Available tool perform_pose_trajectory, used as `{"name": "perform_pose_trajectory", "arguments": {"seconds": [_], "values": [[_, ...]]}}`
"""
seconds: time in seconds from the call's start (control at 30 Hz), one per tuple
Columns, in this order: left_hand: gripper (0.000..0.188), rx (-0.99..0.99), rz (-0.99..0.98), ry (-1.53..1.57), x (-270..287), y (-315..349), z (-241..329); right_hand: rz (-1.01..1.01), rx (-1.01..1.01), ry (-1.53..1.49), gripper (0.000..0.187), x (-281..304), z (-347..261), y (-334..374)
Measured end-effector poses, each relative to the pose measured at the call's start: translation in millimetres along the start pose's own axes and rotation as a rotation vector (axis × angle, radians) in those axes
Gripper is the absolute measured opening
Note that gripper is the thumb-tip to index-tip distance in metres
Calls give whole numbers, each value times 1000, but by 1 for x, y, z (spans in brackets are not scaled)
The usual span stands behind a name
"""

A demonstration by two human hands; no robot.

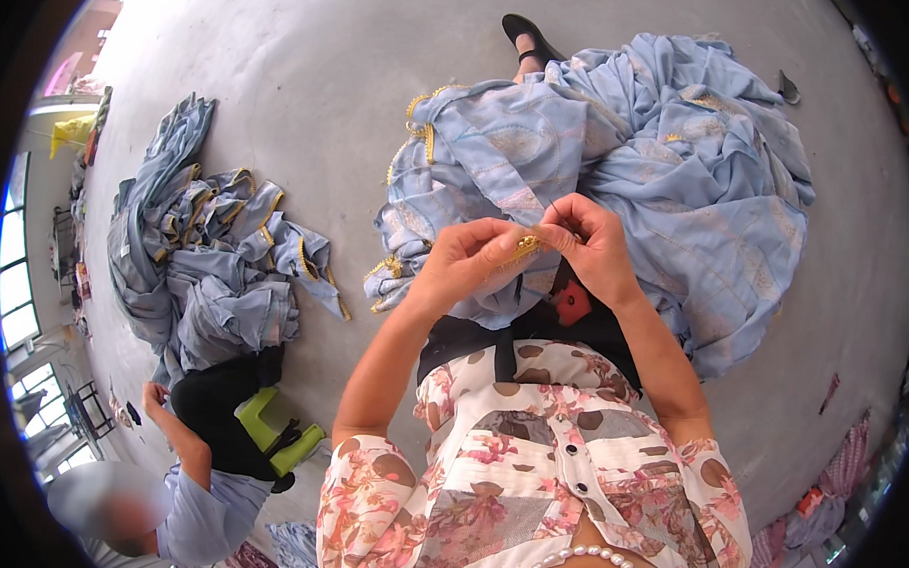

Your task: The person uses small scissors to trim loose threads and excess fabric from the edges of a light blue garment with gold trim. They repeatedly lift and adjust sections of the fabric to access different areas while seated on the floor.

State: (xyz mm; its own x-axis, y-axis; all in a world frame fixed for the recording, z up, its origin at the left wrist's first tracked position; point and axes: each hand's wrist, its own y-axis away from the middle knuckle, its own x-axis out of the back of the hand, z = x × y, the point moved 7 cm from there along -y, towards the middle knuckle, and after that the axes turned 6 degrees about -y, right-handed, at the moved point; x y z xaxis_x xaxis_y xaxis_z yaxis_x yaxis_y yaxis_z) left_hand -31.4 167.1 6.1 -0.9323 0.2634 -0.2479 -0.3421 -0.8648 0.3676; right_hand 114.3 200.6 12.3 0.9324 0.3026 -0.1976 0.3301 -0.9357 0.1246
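Light blue patterned cloth (669, 171) with yellow-gold edging lies heaped over my lap and down onto the floor. A short piece of its gold trim (526, 246) shows between my two hands. My left hand (476, 255) is closed, thumb and fingers pinching the trimmed edge. Close beside it, my right hand (591, 249) is also pinched, its fingertips meeting the same edge. Whether a small tool sits in the right fingers is too small to tell. A red patch (572, 302) shows on the dark garment below my hands.
At the left, another person (212, 496) sits on a green stool (279, 433) beside a second heap of grey-blue, gold-edged cloth (215, 256). A black shoe (528, 38) pokes out past my cloth. Checked and pink cloth (844, 463) lies at the lower right on the grey floor (383, 41).
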Motion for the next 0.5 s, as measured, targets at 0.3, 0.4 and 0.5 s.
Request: {"name": "perform_pose_trajectory", "arguments": {"seconds": [0.3, 0.4, 0.5], "values": [[30, 33, -47, 136, -18, -2, -16, 22, 123, 166, 16, 6, -15, 5], [27, -45, 49, 38, -20, -2, -13, 40, 102, 90, 16, 10, -9, 8], [22, -59, 121, -15, -18, -1, -9, 53, 71, 16, 16, 12, -3, 10]]}}
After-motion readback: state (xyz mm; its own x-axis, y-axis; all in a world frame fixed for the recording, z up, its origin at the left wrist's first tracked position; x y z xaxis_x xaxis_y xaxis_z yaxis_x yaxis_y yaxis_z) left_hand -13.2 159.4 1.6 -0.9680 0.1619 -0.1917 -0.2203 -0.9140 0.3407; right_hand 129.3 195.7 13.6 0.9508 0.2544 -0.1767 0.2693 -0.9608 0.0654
